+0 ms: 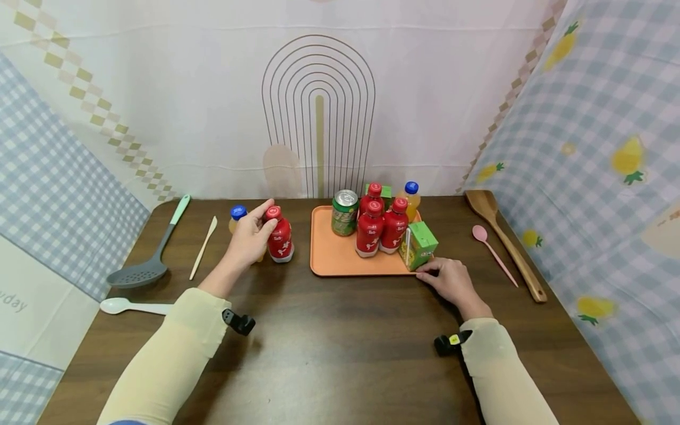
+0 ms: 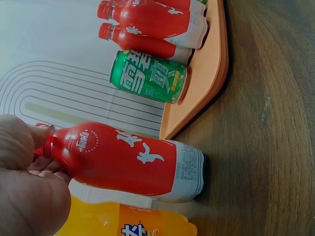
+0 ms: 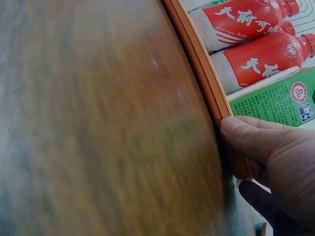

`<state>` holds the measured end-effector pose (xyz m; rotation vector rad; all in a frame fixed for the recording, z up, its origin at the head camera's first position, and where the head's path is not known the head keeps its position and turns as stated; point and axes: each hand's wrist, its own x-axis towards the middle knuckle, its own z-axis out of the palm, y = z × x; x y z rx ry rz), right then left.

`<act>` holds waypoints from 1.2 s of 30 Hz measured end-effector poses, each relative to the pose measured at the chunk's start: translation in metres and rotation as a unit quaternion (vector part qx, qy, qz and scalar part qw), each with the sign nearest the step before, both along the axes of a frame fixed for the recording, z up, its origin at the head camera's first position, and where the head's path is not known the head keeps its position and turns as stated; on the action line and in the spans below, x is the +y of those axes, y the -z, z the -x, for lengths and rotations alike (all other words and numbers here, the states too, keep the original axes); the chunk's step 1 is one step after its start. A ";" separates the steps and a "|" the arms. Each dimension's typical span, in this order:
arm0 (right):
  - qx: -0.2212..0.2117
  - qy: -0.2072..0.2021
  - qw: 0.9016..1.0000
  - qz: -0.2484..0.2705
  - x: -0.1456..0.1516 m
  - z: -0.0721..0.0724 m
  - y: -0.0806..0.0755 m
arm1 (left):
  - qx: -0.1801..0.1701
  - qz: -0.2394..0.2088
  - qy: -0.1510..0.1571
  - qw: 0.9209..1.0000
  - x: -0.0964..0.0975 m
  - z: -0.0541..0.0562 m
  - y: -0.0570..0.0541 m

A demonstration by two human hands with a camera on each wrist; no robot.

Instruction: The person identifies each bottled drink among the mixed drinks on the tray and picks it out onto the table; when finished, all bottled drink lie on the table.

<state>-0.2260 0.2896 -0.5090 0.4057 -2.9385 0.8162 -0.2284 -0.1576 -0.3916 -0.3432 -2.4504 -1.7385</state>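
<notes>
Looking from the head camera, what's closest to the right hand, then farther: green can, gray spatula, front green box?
1. Front green box: beside the right hand, right end of the tray.
2. Green can: left part of the tray.
3. Gray spatula: far left.

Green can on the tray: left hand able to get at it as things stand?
Probably not yet: the left hand grips a red bottle. Once freed, likely yes: nothing stands left of the green can on the orange tray.

Roomy near tabletop (image 1: pixel 340 342), tray (image 1: pixel 328 257) rear seemingly crowded
</notes>
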 end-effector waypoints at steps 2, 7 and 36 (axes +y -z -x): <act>0.001 0.000 1.000 0.000 0.000 0.000 0.000 | 0.004 0.004 0.002 1.000 -0.001 0.000 0.000; 0.001 -0.001 1.000 -0.003 0.000 -0.001 0.000 | 0.010 0.022 0.009 1.000 -0.002 -0.001 0.000; 0.003 0.005 1.000 0.006 -0.001 -0.001 -0.001 | 0.139 0.023 0.009 0.990 0.027 0.000 -0.032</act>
